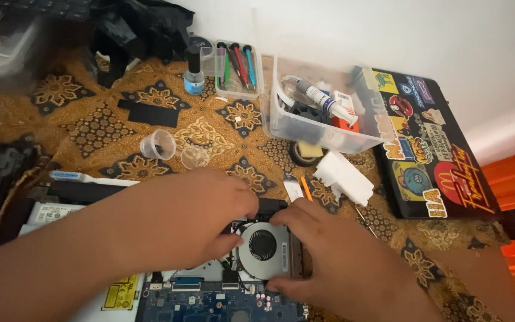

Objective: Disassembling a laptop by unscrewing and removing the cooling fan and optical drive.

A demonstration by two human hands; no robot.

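Grey metal fan (262,245) sits in the open laptop (210,295) on the patterned cloth (102,128). Left hand (192,217) pinches its upper-left edge with bent fingers; right hand (329,262) grips its right side, fingers curled around.

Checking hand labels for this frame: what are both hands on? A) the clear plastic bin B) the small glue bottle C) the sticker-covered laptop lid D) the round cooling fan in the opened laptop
D: the left hand and right hand both rest on the edges of the round cooling fan inside the opened laptop; the bin, lid and bottle lie untouched farther back.
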